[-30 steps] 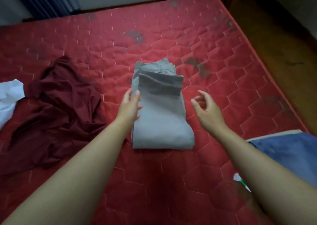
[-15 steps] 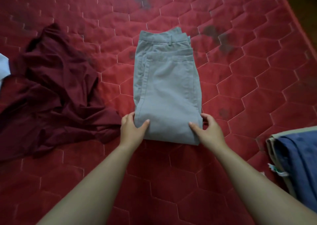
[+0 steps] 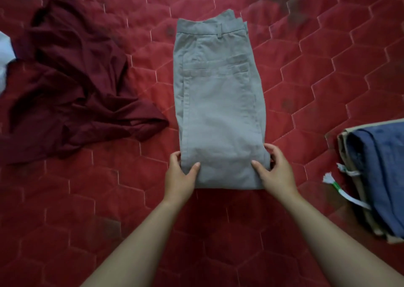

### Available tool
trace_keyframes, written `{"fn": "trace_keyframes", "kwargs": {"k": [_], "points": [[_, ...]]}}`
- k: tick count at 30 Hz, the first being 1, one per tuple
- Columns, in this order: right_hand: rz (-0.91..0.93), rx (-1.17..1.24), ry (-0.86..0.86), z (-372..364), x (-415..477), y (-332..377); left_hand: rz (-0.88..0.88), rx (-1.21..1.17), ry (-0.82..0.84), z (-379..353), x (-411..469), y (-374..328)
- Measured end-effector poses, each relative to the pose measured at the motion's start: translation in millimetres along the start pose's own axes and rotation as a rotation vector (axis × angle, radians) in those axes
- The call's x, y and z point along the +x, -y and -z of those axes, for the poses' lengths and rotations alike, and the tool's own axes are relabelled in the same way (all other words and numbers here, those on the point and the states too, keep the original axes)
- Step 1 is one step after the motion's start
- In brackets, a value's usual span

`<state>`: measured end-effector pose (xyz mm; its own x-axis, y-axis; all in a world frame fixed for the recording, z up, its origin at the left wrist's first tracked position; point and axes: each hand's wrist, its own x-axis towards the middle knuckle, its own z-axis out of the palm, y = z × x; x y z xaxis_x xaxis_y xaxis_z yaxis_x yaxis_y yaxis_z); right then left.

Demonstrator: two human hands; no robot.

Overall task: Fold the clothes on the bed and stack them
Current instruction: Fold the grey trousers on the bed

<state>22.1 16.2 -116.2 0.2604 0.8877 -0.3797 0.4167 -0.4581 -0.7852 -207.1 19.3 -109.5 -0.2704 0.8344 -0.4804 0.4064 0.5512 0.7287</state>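
Folded grey trousers (image 3: 218, 103) lie flat in the middle of the red quilted mattress (image 3: 328, 68), waistband at the far end. My left hand (image 3: 180, 177) grips the near left corner of the fold, thumb on top and fingers at the edge. My right hand (image 3: 274, 170) grips the near right corner the same way. A crumpled maroon garment (image 3: 72, 79) lies unfolded to the left. A stack of folded clothes (image 3: 380, 177), blue on top of beige, sits at the right edge.
A white garment (image 3: 5, 54) shows at the far left edge. A white tag with a green stripe (image 3: 341, 190) sticks out from the stack. Dark stains mark the mattress beyond the trousers.
Both hands came from the trousers' middle to the near corners and took hold there. The top flap now lies flat. The view has tilted down and closer.
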Motion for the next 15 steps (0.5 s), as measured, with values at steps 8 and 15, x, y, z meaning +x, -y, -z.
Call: {"fn": "trace_keyframes", "kwargs": {"k": [8,15], "points": [[-0.140,-0.183,0.166,20,-88,-36,0.210,0.068,0.169,12,-99,46],[0.083,-0.186,-0.033,0,-10,17,-0.111,0.265,0.008,-1,-19,-4]]}}
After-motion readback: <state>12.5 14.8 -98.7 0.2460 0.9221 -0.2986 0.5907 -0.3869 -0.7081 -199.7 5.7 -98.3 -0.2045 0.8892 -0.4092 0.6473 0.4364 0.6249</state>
